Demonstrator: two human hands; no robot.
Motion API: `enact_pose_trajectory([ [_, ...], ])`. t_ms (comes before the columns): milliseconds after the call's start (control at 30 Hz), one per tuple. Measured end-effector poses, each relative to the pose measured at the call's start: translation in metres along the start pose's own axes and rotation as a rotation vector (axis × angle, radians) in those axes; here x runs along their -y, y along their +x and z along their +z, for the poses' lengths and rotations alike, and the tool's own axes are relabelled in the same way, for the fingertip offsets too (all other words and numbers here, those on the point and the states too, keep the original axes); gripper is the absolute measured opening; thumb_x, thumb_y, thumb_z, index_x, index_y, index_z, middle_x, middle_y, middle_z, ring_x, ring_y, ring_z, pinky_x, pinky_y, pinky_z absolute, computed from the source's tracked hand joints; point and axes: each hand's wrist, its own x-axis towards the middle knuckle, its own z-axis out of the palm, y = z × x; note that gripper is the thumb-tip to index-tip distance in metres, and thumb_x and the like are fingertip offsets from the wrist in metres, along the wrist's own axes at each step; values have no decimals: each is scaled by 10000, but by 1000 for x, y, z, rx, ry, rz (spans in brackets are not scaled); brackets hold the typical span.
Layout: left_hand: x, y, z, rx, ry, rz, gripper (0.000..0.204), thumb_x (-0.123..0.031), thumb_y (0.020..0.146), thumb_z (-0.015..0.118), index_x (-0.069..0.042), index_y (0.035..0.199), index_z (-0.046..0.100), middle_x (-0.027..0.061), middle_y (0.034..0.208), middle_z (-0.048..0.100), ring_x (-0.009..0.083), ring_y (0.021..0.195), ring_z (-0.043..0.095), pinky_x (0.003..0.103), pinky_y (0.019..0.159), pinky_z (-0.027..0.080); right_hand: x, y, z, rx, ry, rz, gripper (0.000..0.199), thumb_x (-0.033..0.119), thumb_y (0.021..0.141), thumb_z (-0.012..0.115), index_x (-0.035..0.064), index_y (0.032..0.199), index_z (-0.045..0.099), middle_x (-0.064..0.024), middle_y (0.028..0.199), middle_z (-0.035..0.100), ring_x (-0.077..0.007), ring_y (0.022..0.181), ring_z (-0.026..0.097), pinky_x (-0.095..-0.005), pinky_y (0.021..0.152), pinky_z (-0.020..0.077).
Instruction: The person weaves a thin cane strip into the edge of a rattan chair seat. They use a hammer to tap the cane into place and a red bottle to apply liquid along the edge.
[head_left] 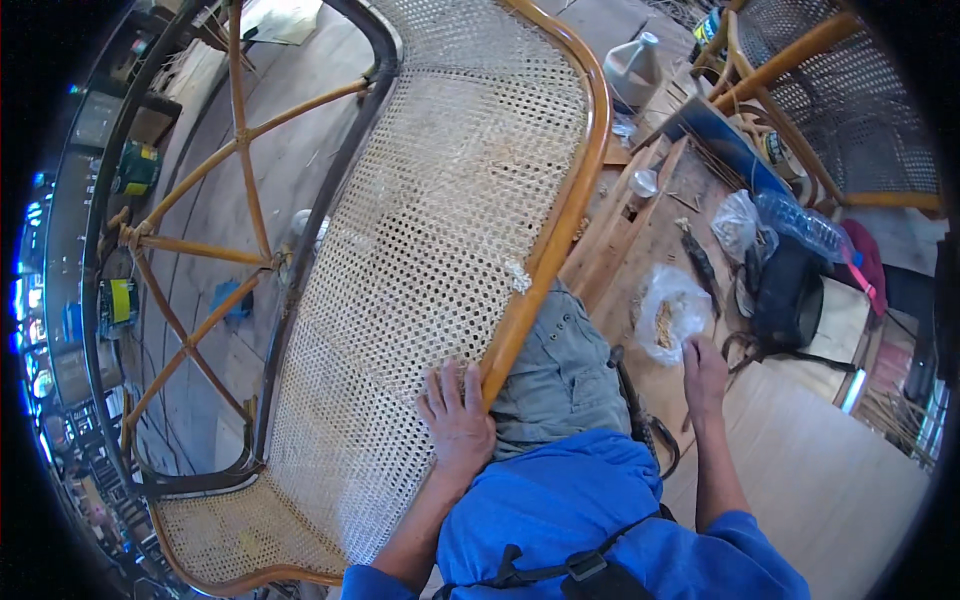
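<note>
My left hand [457, 415] rests flat with fingers spread on the woven cane panel [420, 210] of a rattan furniture piece, near its varnished curved rim [590, 130]. On the weave beside the rim lies a small crumpled white wad [517, 275]. To the right, my right hand [707, 375] is closed, its fingers drawn together at the edge of a clear plastic bag [680, 335] that holds tan, crumbly or stringy bits. Whatever the fingers hold, if anything, is hidden.
A dark-edged frame with rattan struts [240, 140] stands at left. On the wooden boards at right are a small clear cup [643, 183], a white jug [633, 70], a plastic bottle [805, 225] and a black bag [790, 295]. Another cane chair [840, 90] is at the far right.
</note>
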Motion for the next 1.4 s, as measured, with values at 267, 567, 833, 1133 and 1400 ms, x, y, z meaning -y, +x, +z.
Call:
enact_pose_trajectory([
  [267,3,1,-3,-26,-40,37,815,-128,659,623,-75,1413,318,233,1431,292,466,1319,249,611,1020,212,-51,29,66,-8,-216,-151,167,130,843,581,20,966,607,-186,968,592,-364,902,583,-424,760,462],
  [567,1,2,-14,-9,-76,6,756,-147,690,648,-63,1383,359,222,1425,311,449,1315,271,584,1027,242,-52,43,41,73,315,35,114,127,871,567,18,896,586,-85,761,585,-196,656,576,-313,582,459],
  [833,-32,26,-51,-177,-807,267,384,-131,859,597,46,1194,534,220,1228,535,332,1140,531,357,1000,403,-16,39,5,163,795,386,74,137,910,565,64,915,573,11,694,550,-68,555,523,-210,437,384],
  [1133,-80,82,-15,409,-2026,-214,415,-350,1001,387,-18,1168,572,103,1151,606,185,1037,587,307,866,467,110,-8,-17,521,1005,324,74,122,905,576,50,922,580,-14,738,586,-79,577,543,-209,459,409],
  [1400,-67,76,14,697,-2558,-424,444,-410,996,368,-38,1105,584,57,972,639,187,868,614,326,759,498,163,-31,22,447,716,63,189,45,906,542,-4,1070,622,-7,792,618,-47,580,526,-199,506,440],
])
